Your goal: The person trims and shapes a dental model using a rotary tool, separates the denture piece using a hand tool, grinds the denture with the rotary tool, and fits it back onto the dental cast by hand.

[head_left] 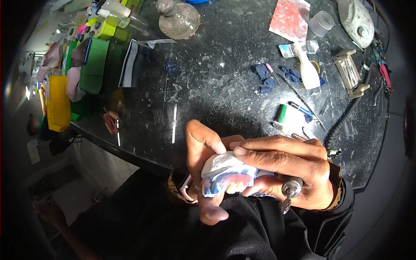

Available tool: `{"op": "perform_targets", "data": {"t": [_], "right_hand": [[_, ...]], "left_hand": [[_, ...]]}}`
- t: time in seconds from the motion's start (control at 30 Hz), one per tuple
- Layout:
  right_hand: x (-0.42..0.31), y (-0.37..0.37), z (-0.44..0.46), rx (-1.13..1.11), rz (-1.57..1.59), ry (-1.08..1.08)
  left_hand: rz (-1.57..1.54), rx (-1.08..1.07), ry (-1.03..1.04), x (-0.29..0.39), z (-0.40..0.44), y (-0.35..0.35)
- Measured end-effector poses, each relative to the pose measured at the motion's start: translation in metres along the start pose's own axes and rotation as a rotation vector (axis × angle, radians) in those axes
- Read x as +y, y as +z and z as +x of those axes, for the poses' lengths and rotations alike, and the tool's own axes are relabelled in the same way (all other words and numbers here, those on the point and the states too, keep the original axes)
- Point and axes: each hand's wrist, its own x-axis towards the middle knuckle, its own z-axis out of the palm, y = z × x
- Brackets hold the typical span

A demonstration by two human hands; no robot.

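Close to my body, my left hand [195, 149] is closed around a dental model [225, 162], with its thumb along the top and a finger underneath. The model has a white plaster base, blue wax, a pinkish gum area and several teeth along its lower edge. My right hand [299, 160] grips a rotary handpiece [292, 187] whose fluted bur points downward beside the model. Fingertips of that hand also rest on the plaster. Most of the handpiece's body is hidden by the hand.
On the dark, dusty bench stand a glass jar [180, 24], a white brush [309, 71] and a control unit [356, 21]. A coiled cord [346, 119] runs at right. Green bin [94, 65] and yellow bin [58, 104] sit left. A pink denture piece [110, 122] lies near the edge.
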Motion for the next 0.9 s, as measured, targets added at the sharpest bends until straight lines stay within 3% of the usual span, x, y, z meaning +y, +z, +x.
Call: {"op": "perform_targets", "data": {"t": [0.17, 0.4, 0.9], "right_hand": [[0.001, 0.0005, 0.0006, 0.0, 0.014, -0.028], [-0.0043, -0.0062, 0.0009, 0.014, -0.042, 0.053], [0.0012, -0.0077, 0.0016, 0.047, 0.017, -0.101]], "left_hand": [[-0.053, -0.045, 0.027, -0.0009, -0.0012, -0.0035], [-0.084, 0.141, -0.036, 0.0042, -0.0006, 0.003], [-0.126, 0.188, -0.024, 0.0033, 0.0032, 0.0004]]}}
